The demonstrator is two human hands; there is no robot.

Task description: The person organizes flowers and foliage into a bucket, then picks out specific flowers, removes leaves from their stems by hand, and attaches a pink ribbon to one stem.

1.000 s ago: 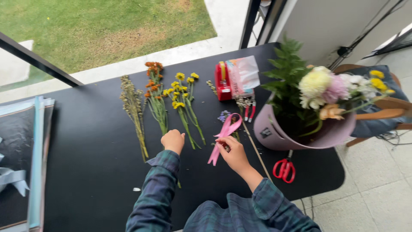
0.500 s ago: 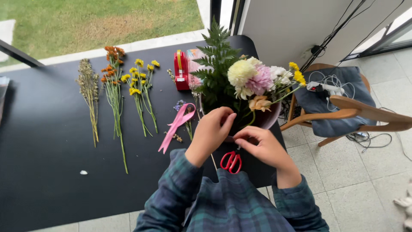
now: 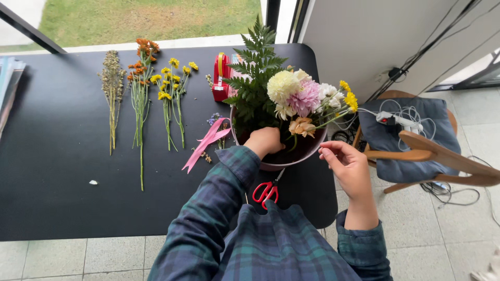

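- Head view: left hand (image 3: 265, 141) curled, fingers tucked inside pink flower pot (image 3: 307, 152) at black table (image 3: 62, 198) right edge
- right hand (image 3: 348, 164) loosely spread, empty, beside rim
- Blooms (image 3: 294, 96) look fragile; pot probably stiff, grip rim

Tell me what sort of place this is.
Probably a home or studio room set up for flower arranging. A black table stands by a glass door onto a lawn, with cut stems, a flower-filled pot and red scissors on it, and a wooden chair beside it.

Left hand (image 3: 265, 141) curled, right hand (image 3: 348, 164) open, fingers loosely bent.
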